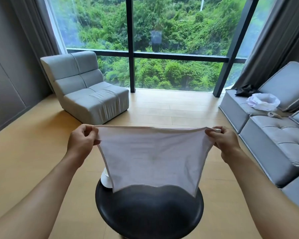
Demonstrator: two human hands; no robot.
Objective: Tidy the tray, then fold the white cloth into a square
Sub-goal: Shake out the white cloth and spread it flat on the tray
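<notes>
A: Where is the white cloth (150, 156) right now?

B: Centre of the frame, hanging spread in the air. The left hand (81, 140) pinches its upper left corner, the right hand (224, 140) pinches the upper right one, both closed on the hem. The top edge sags a little between them, and the bottom edge hangs just above the black round table (148, 213) at lower centre.

A: So how should the fold go?

B: I'd say pull the top edge taut first, so the sides hang straight. Then lower the cloth flat onto the table, or bring the two held corners together, matching hems before pressing any crease. The lower corners look uneven, so they need squaring up.

A: And the tray?

B: I can't pick one out. A white object (106, 180) peeks out at the cloth's lower left, resting on the table edge; it may be a cup, but most of it is hidden.

A: Any writing or labels?

B: None that I can read, not on the cloth, nor on the white bag (264, 101) lying on the grey sofa (272, 138) at the right of the frame.
</notes>
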